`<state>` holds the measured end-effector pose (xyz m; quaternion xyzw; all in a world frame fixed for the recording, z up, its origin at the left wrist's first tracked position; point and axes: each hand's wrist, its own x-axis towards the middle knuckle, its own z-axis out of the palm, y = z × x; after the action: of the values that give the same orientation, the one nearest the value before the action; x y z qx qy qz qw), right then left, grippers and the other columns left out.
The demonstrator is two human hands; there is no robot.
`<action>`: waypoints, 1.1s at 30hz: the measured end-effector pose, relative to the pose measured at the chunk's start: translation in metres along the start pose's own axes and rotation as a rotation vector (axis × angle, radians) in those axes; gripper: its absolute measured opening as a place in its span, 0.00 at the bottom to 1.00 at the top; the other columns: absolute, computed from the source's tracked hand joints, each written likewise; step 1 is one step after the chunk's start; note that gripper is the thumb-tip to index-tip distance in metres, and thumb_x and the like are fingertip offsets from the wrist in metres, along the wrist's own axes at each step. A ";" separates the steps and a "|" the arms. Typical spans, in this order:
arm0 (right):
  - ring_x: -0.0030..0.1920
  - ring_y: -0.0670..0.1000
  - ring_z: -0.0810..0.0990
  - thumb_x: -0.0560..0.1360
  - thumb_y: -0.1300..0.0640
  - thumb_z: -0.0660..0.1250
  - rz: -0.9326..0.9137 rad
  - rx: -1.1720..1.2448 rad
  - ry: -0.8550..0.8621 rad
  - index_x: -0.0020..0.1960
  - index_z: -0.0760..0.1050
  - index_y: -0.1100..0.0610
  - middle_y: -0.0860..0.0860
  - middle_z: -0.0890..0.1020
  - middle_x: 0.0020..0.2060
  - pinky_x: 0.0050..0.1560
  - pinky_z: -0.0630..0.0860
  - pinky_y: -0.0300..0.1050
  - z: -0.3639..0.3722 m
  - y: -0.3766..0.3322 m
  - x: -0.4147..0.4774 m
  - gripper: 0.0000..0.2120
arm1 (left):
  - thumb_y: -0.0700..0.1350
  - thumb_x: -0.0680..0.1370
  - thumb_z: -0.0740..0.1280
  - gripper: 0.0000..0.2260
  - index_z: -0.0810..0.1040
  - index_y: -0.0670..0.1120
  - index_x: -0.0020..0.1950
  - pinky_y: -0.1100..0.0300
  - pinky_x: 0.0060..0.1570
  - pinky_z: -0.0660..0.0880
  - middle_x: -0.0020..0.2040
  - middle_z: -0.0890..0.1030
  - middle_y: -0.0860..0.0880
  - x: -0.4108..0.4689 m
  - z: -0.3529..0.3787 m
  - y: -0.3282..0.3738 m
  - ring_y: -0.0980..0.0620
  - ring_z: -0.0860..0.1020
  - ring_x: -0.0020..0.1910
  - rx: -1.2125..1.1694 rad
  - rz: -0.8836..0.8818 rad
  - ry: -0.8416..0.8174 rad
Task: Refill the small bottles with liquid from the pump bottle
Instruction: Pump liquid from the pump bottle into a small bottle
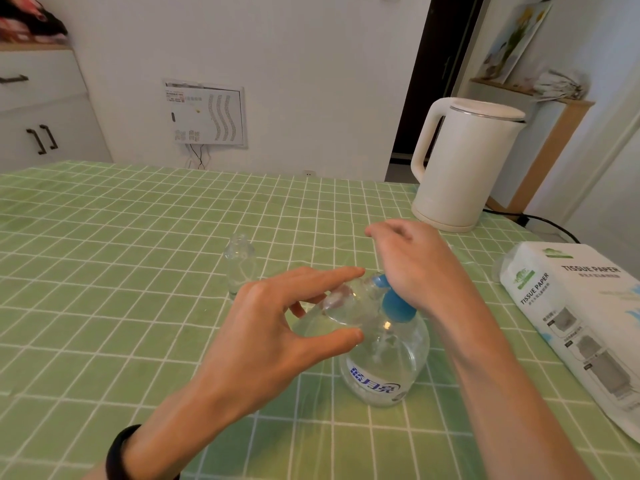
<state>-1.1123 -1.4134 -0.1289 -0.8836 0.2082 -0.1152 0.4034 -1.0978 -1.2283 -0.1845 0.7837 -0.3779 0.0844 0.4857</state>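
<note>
Centrally, the left hand (263, 327) pinches a clear small bottle (341, 306) between its spread thumb and fingers, tilted against the blue pump head (394, 304). The right hand (415, 268) rests its heel on that head, fingers loosely curled and holding nothing. Blue Chinese characters mark the pump bottle (384, 368), which stands on the green checked tablecloth (138, 237). A second small bottle (240, 263) stands upright beyond. At right, a pack (581, 306) reads "TISSUE PAPER".
</note>
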 end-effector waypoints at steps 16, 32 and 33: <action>0.72 0.57 0.72 0.83 0.40 0.54 0.012 -0.096 0.072 0.77 0.70 0.46 0.53 0.81 0.63 0.76 0.63 0.70 -0.002 -0.011 -0.009 0.25 | 0.60 0.70 0.75 0.26 0.79 0.65 0.69 0.69 0.49 0.77 0.53 0.85 0.67 -0.002 0.000 0.002 0.62 0.82 0.51 0.014 0.019 -0.003; 0.76 0.59 0.67 0.84 0.41 0.54 -0.010 -0.142 0.133 0.78 0.68 0.47 0.54 0.81 0.66 0.77 0.58 0.72 -0.003 -0.009 -0.009 0.25 | 0.61 0.70 0.75 0.26 0.80 0.65 0.69 0.66 0.48 0.78 0.53 0.85 0.67 -0.002 0.000 0.002 0.62 0.82 0.50 0.020 0.032 0.000; 0.76 0.59 0.67 0.84 0.41 0.54 0.000 -0.135 0.120 0.78 0.68 0.47 0.54 0.81 0.66 0.77 0.59 0.71 -0.003 -0.009 -0.007 0.25 | 0.61 0.70 0.75 0.26 0.80 0.65 0.69 0.67 0.48 0.78 0.53 0.85 0.67 -0.002 0.000 0.002 0.62 0.82 0.50 0.020 0.031 0.001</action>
<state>-1.1172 -1.4065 -0.1207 -0.9003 0.2392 -0.1536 0.3295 -1.1005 -1.2277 -0.1841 0.7825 -0.3891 0.0960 0.4765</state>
